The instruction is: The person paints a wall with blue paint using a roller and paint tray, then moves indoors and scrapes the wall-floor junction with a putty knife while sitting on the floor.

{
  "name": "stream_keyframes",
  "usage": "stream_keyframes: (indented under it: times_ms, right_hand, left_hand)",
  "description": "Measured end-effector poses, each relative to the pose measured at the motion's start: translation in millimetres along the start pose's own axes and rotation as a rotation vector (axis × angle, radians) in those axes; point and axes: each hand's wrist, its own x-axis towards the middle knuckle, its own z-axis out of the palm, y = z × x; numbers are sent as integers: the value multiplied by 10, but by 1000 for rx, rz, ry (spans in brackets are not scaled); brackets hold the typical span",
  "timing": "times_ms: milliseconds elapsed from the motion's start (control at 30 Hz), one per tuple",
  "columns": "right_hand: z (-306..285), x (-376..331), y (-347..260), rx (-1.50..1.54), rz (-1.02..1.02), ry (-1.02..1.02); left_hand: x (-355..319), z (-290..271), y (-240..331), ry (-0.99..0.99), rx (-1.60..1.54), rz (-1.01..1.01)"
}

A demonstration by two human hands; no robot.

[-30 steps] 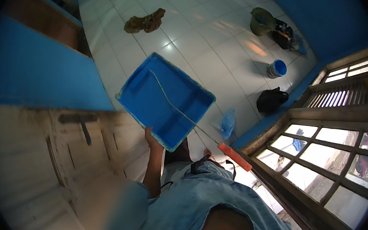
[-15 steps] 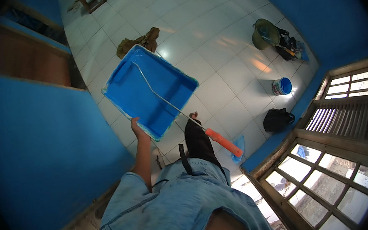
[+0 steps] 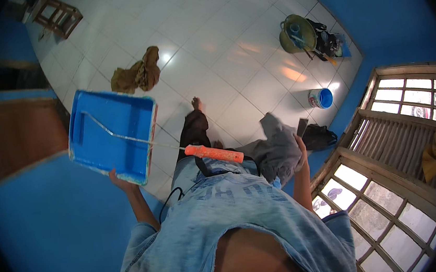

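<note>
My left hand (image 3: pixel 121 181) grips the near edge of a square blue paint tray (image 3: pixel 134 115), held out to the left. A paint roller lies across the tray, its roller end against the far left side. Its orange handle (image 3: pixel 214 153) sticks out past the tray's right rim, in front of my body. On the right, my right hand (image 3: pixel 301 154) is closed on a crumpled grey cloth (image 3: pixel 277 151). A dark flat piece (image 3: pixel 302 127) stands up beside its fingers; I cannot tell what it is.
A brown cloth (image 3: pixel 138 73) lies on the tiles ahead. Far right stand a greenish bucket (image 3: pixel 286 37) with tools and a small paint pail (image 3: pixel 321 98). A black bag (image 3: pixel 322 136) sits by the wooden window (image 3: pixel 386 193). A wooden stool (image 3: pixel 57 17) stands far left.
The tray and roller have swung left and turned, my left hand still on the edge. My right hand has come into view with the grey cloth.
</note>
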Motion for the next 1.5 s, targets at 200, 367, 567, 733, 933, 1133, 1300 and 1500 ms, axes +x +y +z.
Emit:
stream_keyframes:
  times_ms: [200,367,567,733,933,1133,1300,1500]
  right_hand:
    - [2023,1063,-594,-207,-333,-285]
    - [2993,2289,-1288,-103,-7,-167]
    - [4187,3199,-1830,-232,104,-204]
    - [5035,3999,-1894,-636,58,-262]
    - [5181,4794,-2550,-1250,-402,-93]
    - [4020,5500,-2998,-1428,-723,198]
    - [2817,5229,-2965,-1129,-296,413]
    - [1406,4616,-2547,-1182,60,650]
  left_hand:
    - [1072,974,69,47,-31,18]
    - [2023,1896,124,-2,-6,36]
    - [2354,2983,-33,-102,-70,-142]
    - [2482,3616,-133,-27,-25,-52]
    - [2579,4268,-412,9,29,-57]
    - [2850,5240,-851,-70,89,-39]
    - [3154,5421,-1026,-66,74,-46]
    - [3239,5711,-1140,27,120,-71]
